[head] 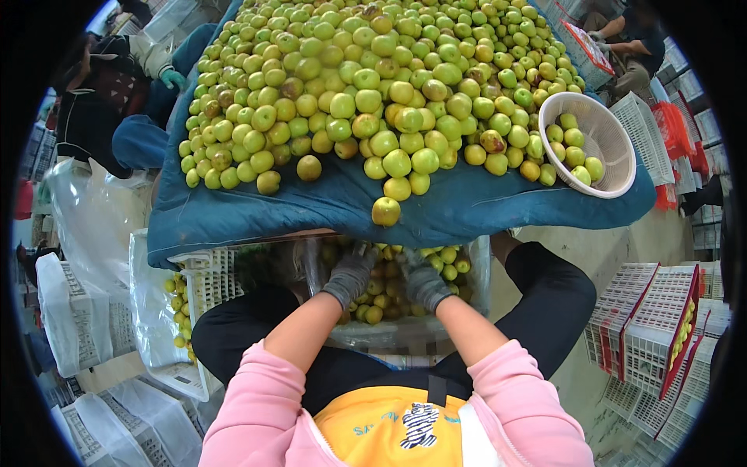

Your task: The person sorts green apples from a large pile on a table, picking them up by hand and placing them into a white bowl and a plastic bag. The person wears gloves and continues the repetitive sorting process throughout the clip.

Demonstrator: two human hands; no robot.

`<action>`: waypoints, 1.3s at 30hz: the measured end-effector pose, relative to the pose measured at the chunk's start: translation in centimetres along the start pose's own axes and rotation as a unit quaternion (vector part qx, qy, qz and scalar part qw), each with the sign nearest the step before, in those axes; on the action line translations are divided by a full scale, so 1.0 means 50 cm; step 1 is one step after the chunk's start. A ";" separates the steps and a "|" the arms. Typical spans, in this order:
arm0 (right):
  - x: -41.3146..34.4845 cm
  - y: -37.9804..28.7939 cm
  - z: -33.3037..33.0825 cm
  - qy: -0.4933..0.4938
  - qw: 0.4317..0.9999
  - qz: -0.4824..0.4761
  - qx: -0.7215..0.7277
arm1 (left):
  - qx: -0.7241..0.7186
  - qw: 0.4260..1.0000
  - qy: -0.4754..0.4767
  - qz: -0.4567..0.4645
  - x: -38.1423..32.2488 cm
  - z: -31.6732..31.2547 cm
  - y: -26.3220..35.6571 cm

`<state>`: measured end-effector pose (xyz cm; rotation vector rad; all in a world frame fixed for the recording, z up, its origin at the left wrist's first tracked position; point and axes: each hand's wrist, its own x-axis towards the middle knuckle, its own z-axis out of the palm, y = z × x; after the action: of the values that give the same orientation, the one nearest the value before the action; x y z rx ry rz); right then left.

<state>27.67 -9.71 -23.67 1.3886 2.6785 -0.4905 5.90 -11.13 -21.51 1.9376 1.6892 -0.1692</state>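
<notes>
Both my hands wear grey knit gloves and reach into a crate lined with clear plastic (482, 274) between my knees. Round yellow-green fruits, apparently jujubes (373, 314), lie inside it. At the crate's left side, my left hand (351, 276) is lowered among the fruits. My right hand (427, 281) is opposite it, also down at the fruits. The fingertips of both are blurred and partly hidden near the padded cloth's edge, so I cannot see whether they grip any fruit. Above them, a large heap of the same fruits (362, 99) covers a table draped in blue padded cloth (315, 216).
A pale plastic basket (625, 157) holding several fruits tilts at the table's right corner. White crates (653, 327) stack at right; plastic-covered crates (87, 315) stand at left. A lined crate with fruits (157, 309) sits by my left knee. People (105, 99) sit at both sides.
</notes>
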 end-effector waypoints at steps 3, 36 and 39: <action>0.011 -0.009 -0.031 -0.059 0.998 -0.023 0.021 | -0.031 0.991 -0.109 0.065 -0.062 -0.181 0.097; 0.220 0.033 -0.378 0.237 0.537 0.033 0.809 | -0.178 0.951 0.251 0.015 0.077 -0.400 0.102; 0.227 0.029 -0.383 0.211 0.497 0.016 0.841 | -0.264 0.932 0.246 0.049 0.084 -0.393 0.087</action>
<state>23.55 6.06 -8.42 1.5790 1.5435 -3.6774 5.76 1.82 -5.52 1.7152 1.6894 0.7926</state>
